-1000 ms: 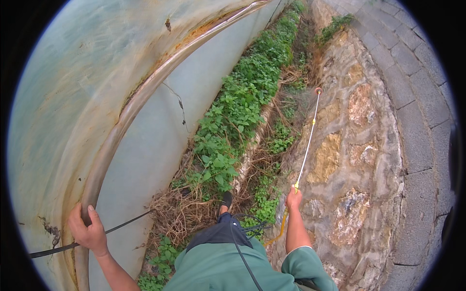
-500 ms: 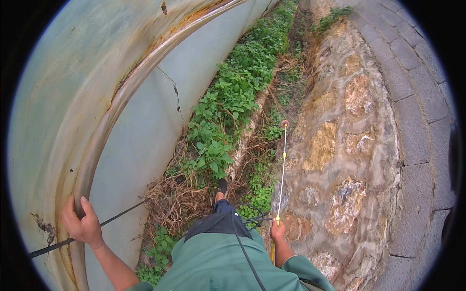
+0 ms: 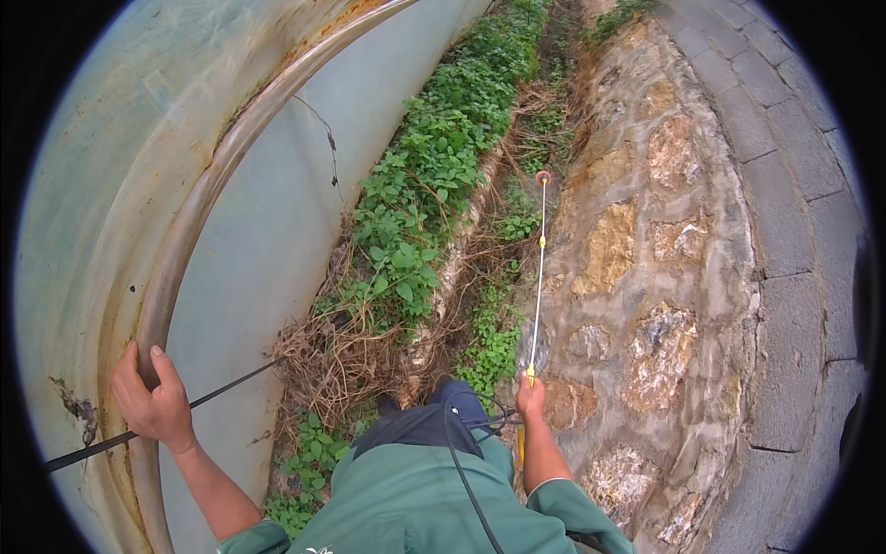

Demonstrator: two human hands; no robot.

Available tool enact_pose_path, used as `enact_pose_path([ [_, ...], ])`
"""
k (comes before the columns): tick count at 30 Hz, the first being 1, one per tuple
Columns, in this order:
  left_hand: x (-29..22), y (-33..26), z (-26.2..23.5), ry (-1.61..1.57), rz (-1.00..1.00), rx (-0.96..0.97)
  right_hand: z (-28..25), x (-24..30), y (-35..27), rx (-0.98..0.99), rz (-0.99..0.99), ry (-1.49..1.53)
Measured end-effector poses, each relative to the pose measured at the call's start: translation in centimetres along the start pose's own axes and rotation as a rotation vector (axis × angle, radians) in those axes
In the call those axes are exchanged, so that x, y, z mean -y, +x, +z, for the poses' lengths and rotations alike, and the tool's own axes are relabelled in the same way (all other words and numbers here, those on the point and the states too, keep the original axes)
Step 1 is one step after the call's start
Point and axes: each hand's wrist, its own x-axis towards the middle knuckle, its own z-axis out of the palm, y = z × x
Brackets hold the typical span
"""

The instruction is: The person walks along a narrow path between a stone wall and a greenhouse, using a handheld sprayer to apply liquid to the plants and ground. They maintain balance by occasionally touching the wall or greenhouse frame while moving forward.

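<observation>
Our right hand (image 3: 531, 397), toward one o'clock, is closed round the yellow grip (image 3: 531, 371) of a slim white wand (image 3: 536, 305). At ten o'clock our left hand (image 3: 157, 402), half open, straddles a curved rib (image 3: 159, 314); how firmly, we cannot tell. A stone wall (image 3: 637, 286) runs at two o'clock. Farther off, toward one, the wand's red nozzle (image 3: 543, 176) hangs near leafy plants (image 3: 438, 148).

A white wand (image 3: 538, 286) pointed far beside a stone wall (image 3: 604, 249).
On the right, the right hand (image 3: 531, 399) gripped its near end; on the left, the left hand (image 3: 155, 403) clasped a curved tube (image 3: 185, 231), green plants (image 3: 406, 203) between.
</observation>
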Motion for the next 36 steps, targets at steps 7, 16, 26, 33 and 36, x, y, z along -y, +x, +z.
enact_pose_path([
  [7,-0.2,-0.1,-0.3,-0.036,0.0,0.009,0.5,1.7,1.9,0.206,0.335,0.299],
  [16,-0.4,-0.4,-0.2,-0.039,-0.078,0.048,0.2,2.8,1.8,0.144,0.355,0.467],
  [26,0.2,-0.6,0.0,0.018,-0.011,0.028,-0.8,0.1,-6.2,0.187,0.381,0.492],
  [33,0.7,-0.7,0.3,0.038,0.056,-0.02,-1.3,-2.8,-15.2,0.252,0.442,0.415],
  [36,0.8,-0.7,0.4,0.034,0.048,-0.013,-0.9,-2.2,-15.5,0.228,0.336,0.356],
])
